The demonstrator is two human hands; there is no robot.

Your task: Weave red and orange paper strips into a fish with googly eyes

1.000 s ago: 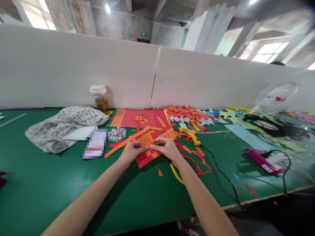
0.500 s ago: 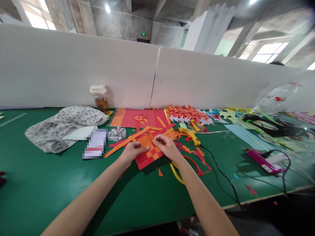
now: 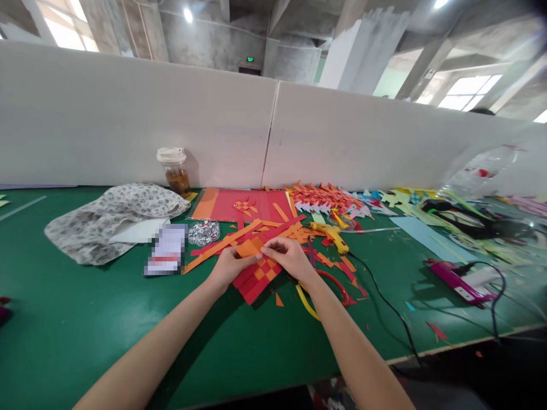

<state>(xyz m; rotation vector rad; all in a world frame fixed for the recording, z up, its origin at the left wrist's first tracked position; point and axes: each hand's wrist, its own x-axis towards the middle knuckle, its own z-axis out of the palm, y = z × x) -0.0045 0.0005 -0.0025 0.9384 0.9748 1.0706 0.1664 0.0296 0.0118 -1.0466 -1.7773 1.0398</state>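
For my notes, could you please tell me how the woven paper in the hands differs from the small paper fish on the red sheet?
The woven paper is held by the left hand and the right hand, while the paper fish lies on the red sheet. The woven paper looks larger than the paper fish. The woven paper has straight outer edges; the paper fish has pointed fins. Both show red and orange checks.

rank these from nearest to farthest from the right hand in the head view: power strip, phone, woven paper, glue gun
1. woven paper: in the fingers of the right hand, at its left
2. glue gun: right of the hand and farther back
3. phone: to the left, past the left hand
4. power strip: far to the right
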